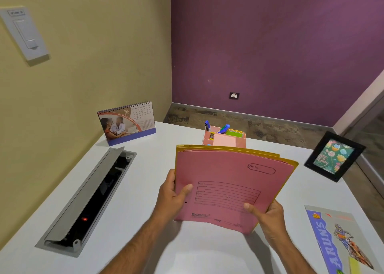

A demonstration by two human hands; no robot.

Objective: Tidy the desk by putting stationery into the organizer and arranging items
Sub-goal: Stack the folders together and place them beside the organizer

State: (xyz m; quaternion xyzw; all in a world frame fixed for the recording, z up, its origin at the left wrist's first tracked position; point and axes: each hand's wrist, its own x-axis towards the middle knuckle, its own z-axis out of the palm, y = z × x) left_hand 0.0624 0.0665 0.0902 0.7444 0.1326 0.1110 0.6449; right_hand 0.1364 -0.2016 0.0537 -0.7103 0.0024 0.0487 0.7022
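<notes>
A stack of file folders [224, 169], pink on top with yellow ones behind, is held tilted above the white desk [145, 190]. My left hand [171, 194] grips its left edge, thumb on the pink cover. My right hand [268, 215] grips the lower right corner, thumb on the cover too. Behind the folders stands a pink desk organizer [225, 138] holding a blue pen, a blue-green stapler-like item and coloured note pads. Its lower front is hidden by the folders.
A desk calendar [126, 123] stands at the back left. An open cable hatch [89, 196] with a raised grey lid is set into the desk at left. A black photo frame [334, 156] leans at right. A notebook [340, 240] lies at the near right edge.
</notes>
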